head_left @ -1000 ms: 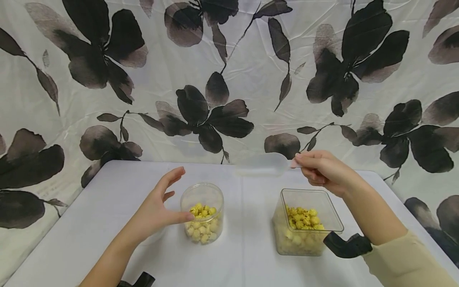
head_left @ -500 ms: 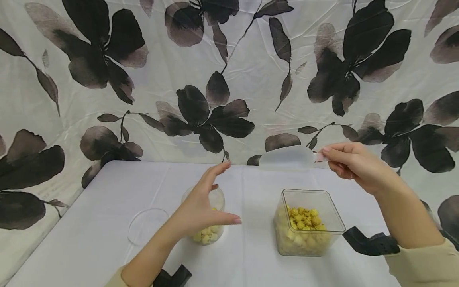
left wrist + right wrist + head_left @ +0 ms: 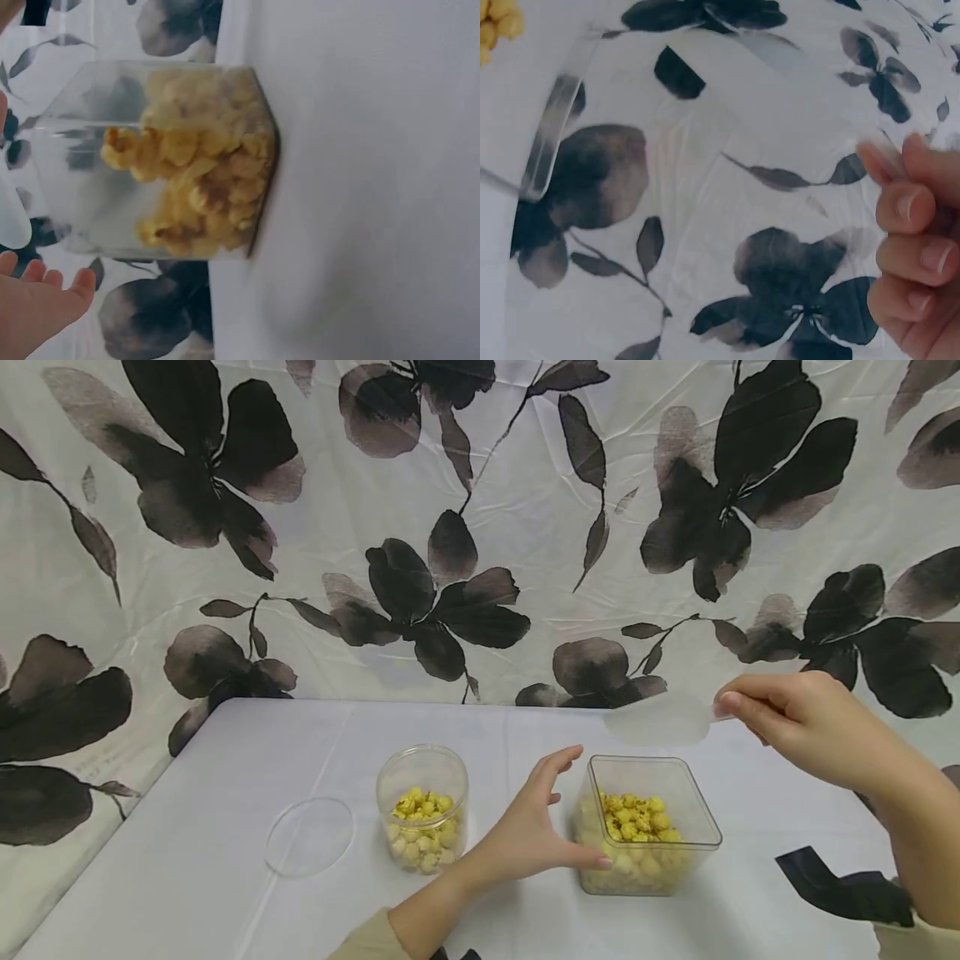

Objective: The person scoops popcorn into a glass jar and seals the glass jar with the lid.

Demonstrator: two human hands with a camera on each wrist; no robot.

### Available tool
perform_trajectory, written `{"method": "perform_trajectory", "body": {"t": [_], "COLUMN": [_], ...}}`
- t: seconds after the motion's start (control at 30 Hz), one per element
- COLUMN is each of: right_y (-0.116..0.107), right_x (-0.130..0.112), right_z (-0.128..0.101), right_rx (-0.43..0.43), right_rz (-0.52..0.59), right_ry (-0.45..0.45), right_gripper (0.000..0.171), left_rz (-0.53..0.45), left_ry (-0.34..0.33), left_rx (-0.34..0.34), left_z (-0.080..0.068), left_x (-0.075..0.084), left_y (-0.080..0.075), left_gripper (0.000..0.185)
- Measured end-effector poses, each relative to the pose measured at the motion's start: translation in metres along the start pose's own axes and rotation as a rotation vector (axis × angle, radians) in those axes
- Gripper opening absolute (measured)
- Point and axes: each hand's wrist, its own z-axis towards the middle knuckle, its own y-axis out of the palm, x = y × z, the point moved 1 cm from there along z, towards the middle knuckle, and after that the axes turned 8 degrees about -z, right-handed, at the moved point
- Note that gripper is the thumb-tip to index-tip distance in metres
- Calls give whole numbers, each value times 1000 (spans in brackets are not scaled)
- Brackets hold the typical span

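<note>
My right hand (image 3: pixel 802 718) pinches the handle of a translucent plastic scoop (image 3: pixel 660 720), holding it level behind and above the square clear container (image 3: pixel 693 864). Yellow popcorn (image 3: pixel 637 817) fills the lower part of that container. At its left side is my left hand (image 3: pixel 517 839), thumb and fingers spread apart and holding nothing. The thumb overlaps the container's front in the head view. In the left wrist view, the fingers (image 3: pixel 64 289) are beside the container (image 3: pixel 90 180). The right wrist view shows curled fingers (image 3: pixel 919 255) at the scoop's handle.
A round clear jar (image 3: pixel 386 777), also part-filled with popcorn, stands left of the square container. Further left lies a thin clear disc (image 3: pixel 268 837) on the white-covered table (image 3: pixel 187 827). A floral cloth (image 3: pixel 480 485) hangs behind the table's far edge.
My left hand has moved right, from the round jar past it to the square container. The right hand has carried the scoop to the right, rising slightly and then coming lower.
</note>
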Motion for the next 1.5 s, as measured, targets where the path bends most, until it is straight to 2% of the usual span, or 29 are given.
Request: {"method": "perform_trajectory", "body": {"t": [0.17, 0.27, 0.43, 0.53, 0.67, 0.83, 0.93, 1.03, 1.17, 1.33, 1.4, 1.5], "right_y": [13, 25, 49, 65, 80, 76, 64, 50, 42, 56, 64, 75], "right_x": [5, 9, 11, 9, 5, -1, -3, -6, -15, -28, -32, -33], "right_z": [-8, -12, -19, -21, -24, -26, -24, -21, -18, -14, -15, -17], "right_rx": [-103, -163, -206, -214, -189, -228, -270, -264, -218, -243, -255, -275], "right_rz": [15, 17, -28, -14, 31, 24, -14, -89, -280, -519, -546, -498], "right_ry": [-147, -152, -125, -146, -216, -284, -301, -301, -289, -327, -340, -317], "right_gripper": [17, 17, 14, 14, 13, 11, 13, 17, 23, 28, 29, 25], "left_rz": [-57, -75, -85, -100, -109, -95, -84, -80, -82, -76, -73, -73], "left_ry": [-38, -84, -157, -162, -145, -138, -130, -127, -120, -113, -111, -106], "left_rx": [22, 15, -1, 5, 10, 4, 7, 8, 9, 8, 5, 4], "left_z": [1, 2, 5, 8, 11, 14, 15, 16, 17, 18, 17, 17], "left_x": [-11, -17, -29, -35, -39, -37, -36, -35, -36, -37, -37, -38], "left_y": [8, 12, 19, 23, 27, 27, 25, 24, 23, 22, 22, 22], "left_gripper": [103, 105, 112, 113, 111, 109, 109, 109, 110, 109, 109, 108]}}
